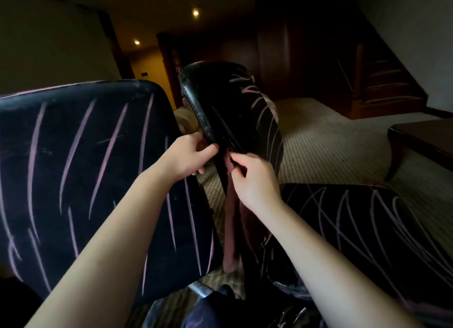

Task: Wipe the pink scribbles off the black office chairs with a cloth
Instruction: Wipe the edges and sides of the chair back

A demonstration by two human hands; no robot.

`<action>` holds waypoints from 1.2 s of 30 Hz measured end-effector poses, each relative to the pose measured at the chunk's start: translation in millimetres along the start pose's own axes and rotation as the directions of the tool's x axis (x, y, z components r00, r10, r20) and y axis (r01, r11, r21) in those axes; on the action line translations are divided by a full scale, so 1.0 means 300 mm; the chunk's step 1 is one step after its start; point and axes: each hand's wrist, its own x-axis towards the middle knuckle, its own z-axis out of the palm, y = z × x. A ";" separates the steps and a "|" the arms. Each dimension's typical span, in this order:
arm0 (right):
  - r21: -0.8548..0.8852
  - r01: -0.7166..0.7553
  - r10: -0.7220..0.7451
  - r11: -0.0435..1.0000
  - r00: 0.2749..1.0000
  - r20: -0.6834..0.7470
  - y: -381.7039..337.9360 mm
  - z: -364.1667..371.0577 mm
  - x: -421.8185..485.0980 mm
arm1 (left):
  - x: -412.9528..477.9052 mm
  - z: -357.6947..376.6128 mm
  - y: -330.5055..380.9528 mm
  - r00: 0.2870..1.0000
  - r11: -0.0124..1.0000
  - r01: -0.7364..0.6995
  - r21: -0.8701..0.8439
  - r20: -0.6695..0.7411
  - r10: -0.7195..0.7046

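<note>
Right fingers (239,159), curled together, pinch the top of the cloth (231,229), which hangs limp in a long pinkish fold beside the edge of the middle chair (235,107); the right hand (256,180) sits just below that edge. Left fingers (212,148), thumb in front and the rest curled behind, clamp the stitched rim of the same backrest, so the left hand (188,156) steadies it. I judge the cloth soft, light and prone to bunching, so I would gather it into a pad in the palm rather than wipe with a dangling tail. The backrest looks like smooth, glossy leather: stiff at the rim, slippery on the face and likely to swivel, hence the hold on its edge. Pink scribbles (110,144) cover the left chair (61,193), whose matt surface may release marks less readily, and the right chair (355,217). Striped carpet (318,136) lies beyond.
</note>
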 end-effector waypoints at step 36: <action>0.015 -0.190 0.185 0.982 0.970 0.158 0.164 0.031 -0.216 | -0.105 0.138 -0.029 0.998 0.989 -0.045 0.142 0.047 0.039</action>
